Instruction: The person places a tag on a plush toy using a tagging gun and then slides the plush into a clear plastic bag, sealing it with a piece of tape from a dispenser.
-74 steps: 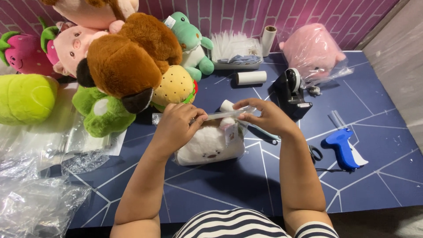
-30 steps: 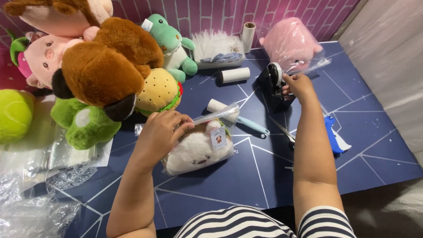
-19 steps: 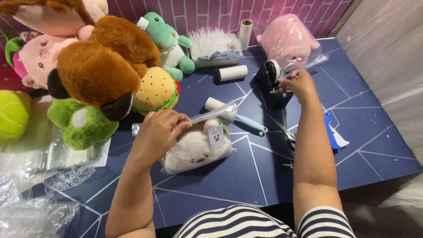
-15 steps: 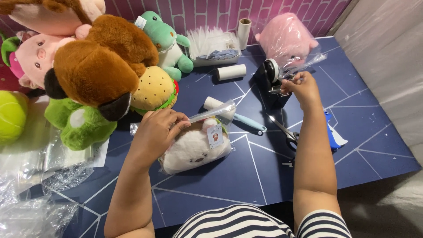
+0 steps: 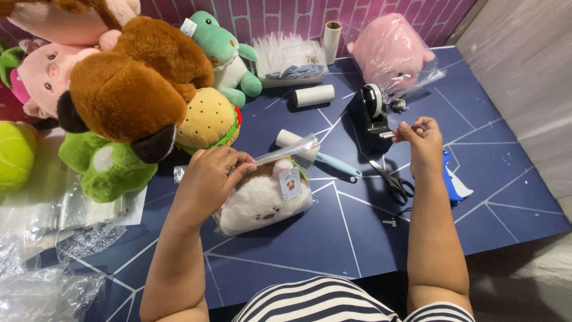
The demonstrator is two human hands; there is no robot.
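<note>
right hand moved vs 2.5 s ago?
Yes. The right hand left the bagged white plush, crossed to the black tape dispenser, and now sits beside it pinching clear tape.

Both forearms are bare from elbow to wrist, with no watch, ring or bracelet showing on the left hand (image 5: 208,179) or the right hand (image 5: 422,142). A black-and-white horizontally striped knit top (image 5: 333,301) covers the torso and upper arms.

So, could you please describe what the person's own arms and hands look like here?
Both arms are bare from the elbow down, with no gloves, watch or rings visible on the left hand or the right hand. Black-and-white striped sleeves show at the picture's lower edge, matching the striped top.
</note>
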